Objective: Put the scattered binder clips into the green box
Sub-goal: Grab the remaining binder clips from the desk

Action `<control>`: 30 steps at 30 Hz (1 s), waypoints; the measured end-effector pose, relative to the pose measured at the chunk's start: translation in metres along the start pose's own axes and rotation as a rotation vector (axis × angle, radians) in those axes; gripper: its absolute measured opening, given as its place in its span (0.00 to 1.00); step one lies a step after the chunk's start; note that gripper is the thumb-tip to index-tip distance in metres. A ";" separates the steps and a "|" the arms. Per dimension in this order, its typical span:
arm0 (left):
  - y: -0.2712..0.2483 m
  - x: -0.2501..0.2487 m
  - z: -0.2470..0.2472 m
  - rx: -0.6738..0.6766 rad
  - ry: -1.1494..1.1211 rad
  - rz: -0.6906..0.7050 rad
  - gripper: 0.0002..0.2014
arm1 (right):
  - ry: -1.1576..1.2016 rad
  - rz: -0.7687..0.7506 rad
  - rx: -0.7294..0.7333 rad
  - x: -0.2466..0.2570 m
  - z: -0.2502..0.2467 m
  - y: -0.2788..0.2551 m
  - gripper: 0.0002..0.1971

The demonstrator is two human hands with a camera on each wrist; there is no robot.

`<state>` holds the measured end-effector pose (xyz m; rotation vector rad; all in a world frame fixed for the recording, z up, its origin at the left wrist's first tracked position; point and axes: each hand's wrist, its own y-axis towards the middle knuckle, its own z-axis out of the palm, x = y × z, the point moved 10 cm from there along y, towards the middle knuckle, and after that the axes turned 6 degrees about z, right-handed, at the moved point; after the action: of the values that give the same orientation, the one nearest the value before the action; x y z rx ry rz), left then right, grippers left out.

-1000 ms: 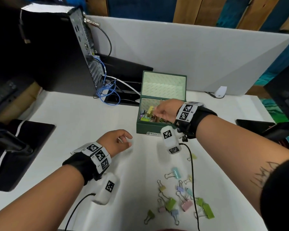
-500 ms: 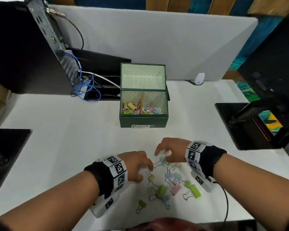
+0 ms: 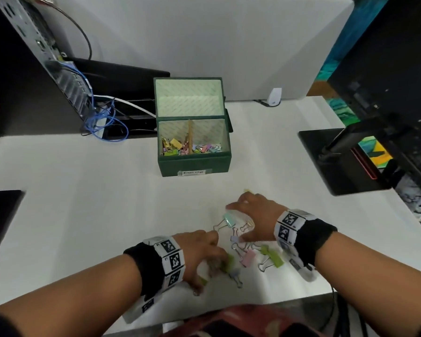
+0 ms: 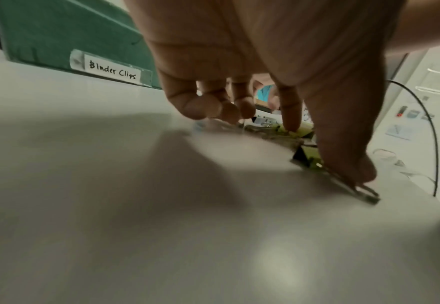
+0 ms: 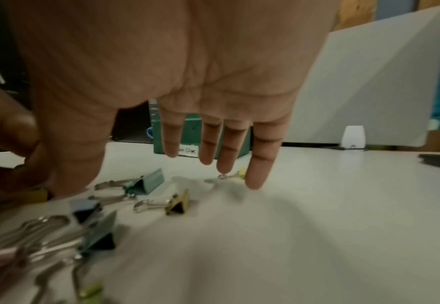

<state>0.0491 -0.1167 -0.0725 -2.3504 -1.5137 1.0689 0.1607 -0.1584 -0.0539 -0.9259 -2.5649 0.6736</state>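
Note:
The green box [image 3: 193,164] stands open mid-table, with its lid upright and coloured binder clips in both compartments. Its "Binder Clips" label [image 4: 112,70] faces me. Several scattered clips lie near the table's front edge, among them a teal one [image 3: 229,219], a gold one [image 3: 248,224], a pink one [image 3: 248,257] and a green one [image 3: 274,257]. My right hand [image 3: 250,215] hovers flat over the teal clip [image 5: 146,184] with its fingers straight and spread, its little finger beside a small yellow clip [image 5: 241,172]. My left hand [image 3: 206,256] reaches down into the pile. Its thumb [image 4: 351,164] presses a green clip [image 4: 305,155].
A computer case with blue cables [image 3: 100,120] stands at the back left. A white divider panel [image 3: 204,45] runs behind the box, with a small white device [image 3: 274,96] at its foot. A black monitor base [image 3: 338,161] lies right, a black pad [image 3: 0,215] left.
My right hand left the green box and came back down over the scattered clips. My left hand moved right and nearer, onto the pile.

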 end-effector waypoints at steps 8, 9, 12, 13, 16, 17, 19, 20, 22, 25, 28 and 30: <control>0.006 0.038 -0.015 -0.090 -0.097 -0.139 0.39 | -0.129 0.130 0.307 -0.042 0.033 -0.039 0.57; 0.006 0.040 -0.017 -0.093 -0.090 -0.151 0.40 | -0.131 0.124 0.311 -0.040 0.037 -0.041 0.57; 0.009 0.044 -0.022 -0.121 -0.100 -0.166 0.40 | -0.069 0.124 0.263 -0.036 0.038 -0.035 0.53; 0.010 0.045 -0.025 -0.125 -0.110 -0.174 0.39 | -0.020 0.127 0.246 -0.035 0.036 -0.031 0.51; 0.013 0.046 -0.033 -0.128 -0.105 -0.197 0.33 | 0.084 0.120 0.204 -0.031 0.031 -0.019 0.44; 0.013 0.046 -0.036 -0.135 -0.088 -0.205 0.31 | 0.100 0.114 0.190 -0.030 0.029 -0.015 0.42; 0.011 0.047 -0.044 -0.174 -0.061 -0.212 0.28 | 0.127 0.120 0.158 -0.032 0.023 -0.010 0.40; 0.010 0.047 -0.048 -0.197 -0.053 -0.211 0.27 | 0.133 0.127 0.139 -0.035 0.019 -0.008 0.39; 0.009 0.043 -0.052 -0.225 -0.047 -0.192 0.26 | 0.096 0.135 0.091 -0.039 0.010 -0.007 0.38; 0.009 0.031 -0.052 -0.217 -0.049 -0.150 0.22 | 0.061 0.042 0.009 -0.028 0.000 -0.008 0.38; 0.006 0.029 -0.042 -0.172 -0.034 -0.157 0.24 | -0.025 -0.121 0.020 -0.004 0.002 -0.014 0.31; 0.003 0.033 -0.034 -0.154 -0.007 -0.186 0.27 | -0.128 -0.181 0.041 0.005 0.009 -0.017 0.28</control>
<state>0.0805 -0.0819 -0.0645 -2.2459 -1.8355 0.9494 0.1446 -0.1695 -0.0516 -0.6468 -2.6942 0.7514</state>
